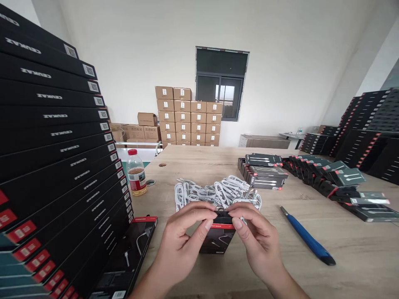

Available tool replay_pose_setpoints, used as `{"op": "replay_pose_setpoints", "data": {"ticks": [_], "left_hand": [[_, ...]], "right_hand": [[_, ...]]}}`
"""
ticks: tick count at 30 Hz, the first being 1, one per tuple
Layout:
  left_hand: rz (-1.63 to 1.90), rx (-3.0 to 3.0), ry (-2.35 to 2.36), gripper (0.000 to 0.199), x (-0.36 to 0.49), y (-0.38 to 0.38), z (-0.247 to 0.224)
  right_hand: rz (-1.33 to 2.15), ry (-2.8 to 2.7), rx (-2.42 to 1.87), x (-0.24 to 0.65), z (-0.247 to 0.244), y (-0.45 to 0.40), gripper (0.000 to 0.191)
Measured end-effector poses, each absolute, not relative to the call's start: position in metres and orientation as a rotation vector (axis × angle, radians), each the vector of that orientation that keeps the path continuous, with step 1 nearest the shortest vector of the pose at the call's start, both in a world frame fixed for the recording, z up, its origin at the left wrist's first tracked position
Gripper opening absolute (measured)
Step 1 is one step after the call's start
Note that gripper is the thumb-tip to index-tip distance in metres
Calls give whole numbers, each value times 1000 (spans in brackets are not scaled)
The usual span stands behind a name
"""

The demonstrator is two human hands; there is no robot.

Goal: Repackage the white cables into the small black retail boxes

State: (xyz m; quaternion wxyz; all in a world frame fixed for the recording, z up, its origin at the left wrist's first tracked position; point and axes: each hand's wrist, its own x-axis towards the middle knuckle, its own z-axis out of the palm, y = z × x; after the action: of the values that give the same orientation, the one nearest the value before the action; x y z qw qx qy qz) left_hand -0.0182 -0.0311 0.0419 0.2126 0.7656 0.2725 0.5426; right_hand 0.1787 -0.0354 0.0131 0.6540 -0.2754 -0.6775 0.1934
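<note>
A small black box with a red band (217,238) stands upright near the front of the wooden table (187,160). My left hand (188,234) pinches the left side of its black top edge between thumb and fingers. On the right side of that same edge, my right hand (257,232) has its thumb and fingers pressed together. Directly behind the box lies a heap of coiled white cables (218,192), partly covered by my fingers.
Tall stacked black boxes (59,153) rise at the left, beside a bottle with a red cap (136,174). A blue-handled tool (307,236) lies at the right. Farther back are packed small boxes (266,181) and rows of boxes (347,176).
</note>
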Motion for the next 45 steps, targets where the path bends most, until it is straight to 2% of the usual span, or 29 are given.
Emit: {"op": "replay_pose_setpoints", "data": {"ticks": [11,21,28,33,45], "left_hand": [[1369,2098,713,21,-27,-24,39],[1460,2163,841,18,-23,-27,45],[1416,2425,767,26,-31,-28,44],[1430,2354,825,22,-28,-29,49],[1409,2494,741,27,-35,-25,44]], "right_hand": [[486,-1709,-634,198,21,-31,19],[457,-1686,-683,190,17,-30,17],[454,-1716,-678,192,18,-31,19],[464,-1714,-671,192,19,-32,18],[424,-1728,-690,196,19,-29,18]]}}
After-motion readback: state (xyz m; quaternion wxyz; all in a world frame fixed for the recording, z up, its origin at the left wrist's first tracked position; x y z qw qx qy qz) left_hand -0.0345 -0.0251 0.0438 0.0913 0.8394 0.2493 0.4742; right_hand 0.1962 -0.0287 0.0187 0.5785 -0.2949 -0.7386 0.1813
